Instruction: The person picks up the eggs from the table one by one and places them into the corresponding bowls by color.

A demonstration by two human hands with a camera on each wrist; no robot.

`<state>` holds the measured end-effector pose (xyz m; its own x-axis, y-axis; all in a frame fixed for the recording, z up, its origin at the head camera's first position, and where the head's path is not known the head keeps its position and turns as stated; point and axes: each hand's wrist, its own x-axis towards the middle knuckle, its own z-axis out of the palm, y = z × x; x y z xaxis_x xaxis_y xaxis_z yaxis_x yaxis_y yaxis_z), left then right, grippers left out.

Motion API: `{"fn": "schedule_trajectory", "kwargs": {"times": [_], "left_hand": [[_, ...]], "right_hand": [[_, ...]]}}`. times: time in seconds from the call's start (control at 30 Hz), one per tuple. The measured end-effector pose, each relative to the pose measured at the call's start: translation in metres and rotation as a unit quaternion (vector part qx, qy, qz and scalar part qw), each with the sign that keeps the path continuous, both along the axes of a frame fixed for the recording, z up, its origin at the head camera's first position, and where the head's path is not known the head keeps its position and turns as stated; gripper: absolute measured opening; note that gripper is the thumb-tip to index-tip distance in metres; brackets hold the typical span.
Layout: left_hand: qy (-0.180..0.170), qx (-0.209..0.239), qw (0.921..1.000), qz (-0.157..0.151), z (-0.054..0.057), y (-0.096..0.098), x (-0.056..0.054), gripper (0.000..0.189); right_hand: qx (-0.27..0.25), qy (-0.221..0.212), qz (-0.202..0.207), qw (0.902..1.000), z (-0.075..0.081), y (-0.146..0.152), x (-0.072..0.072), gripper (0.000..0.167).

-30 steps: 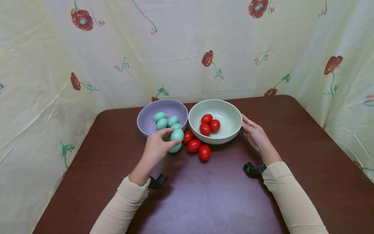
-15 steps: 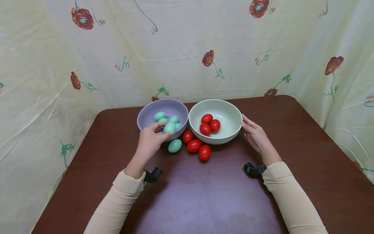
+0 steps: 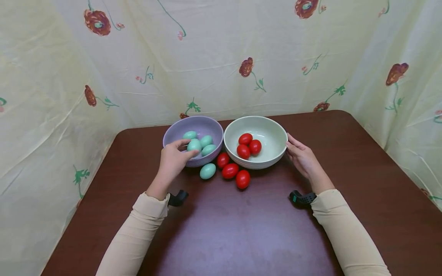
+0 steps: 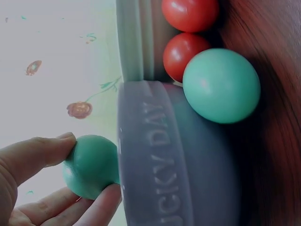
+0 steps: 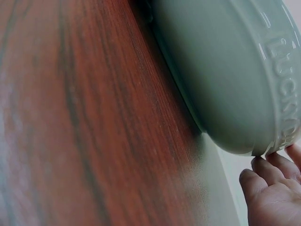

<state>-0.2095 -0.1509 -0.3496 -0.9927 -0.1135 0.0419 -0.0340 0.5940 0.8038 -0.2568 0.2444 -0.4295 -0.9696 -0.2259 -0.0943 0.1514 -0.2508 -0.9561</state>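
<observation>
Held green egg (image 3: 194, 145) over purple bowl (image 3: 174, 133), perhaps partly inside; pale bowl (image 3: 272, 136) upright.

The head view is bright and clear, with soft, even light. A pale, hazy shine spreads over the table (image 3: 262, 226), toward the person and well away from its far edge. A soft, dark shadow lies beside the left sleeve (image 3: 132, 230). Small white shines dot the red eggs (image 3: 243, 179) and the pale green bowl (image 3: 271, 140). In the left wrist view, the cloth (image 4: 51, 89) is almost white, but the table is dark. In the right wrist view, white streaks shine on the bowl, and part of the table's edge is blurry.
</observation>
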Motion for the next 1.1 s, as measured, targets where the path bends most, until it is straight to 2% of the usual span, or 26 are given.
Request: {"fn": "schedule_trajectory", "kwargs": {"times": [0.33,0.53,0.83,1.1], "left_hand": [[-0.023,-0.03,0.9992,-0.01,-0.007,-0.005,-0.014,0.054],[-0.017,-0.053,0.9984,-0.005,-0.01,-0.006,-0.021,0.052],[-0.041,-0.135,0.9889,-0.047,-0.005,-0.006,-0.028,0.051],[-0.06,-0.156,0.984,-0.061,-0.009,-0.007,-0.037,0.051]], "right_hand": [[0.013,-0.002,-0.002,0.9999,0.0,0.001,0.002,0.066],[0.009,0.003,-0.002,0.9999,0.001,0.0,0.001,0.066],[0.007,-0.001,-0.004,1.0,0.001,0.0,0.0,0.066],[0.009,-0.002,-0.004,0.9999,0.001,0.0,0.001,0.066]]}}
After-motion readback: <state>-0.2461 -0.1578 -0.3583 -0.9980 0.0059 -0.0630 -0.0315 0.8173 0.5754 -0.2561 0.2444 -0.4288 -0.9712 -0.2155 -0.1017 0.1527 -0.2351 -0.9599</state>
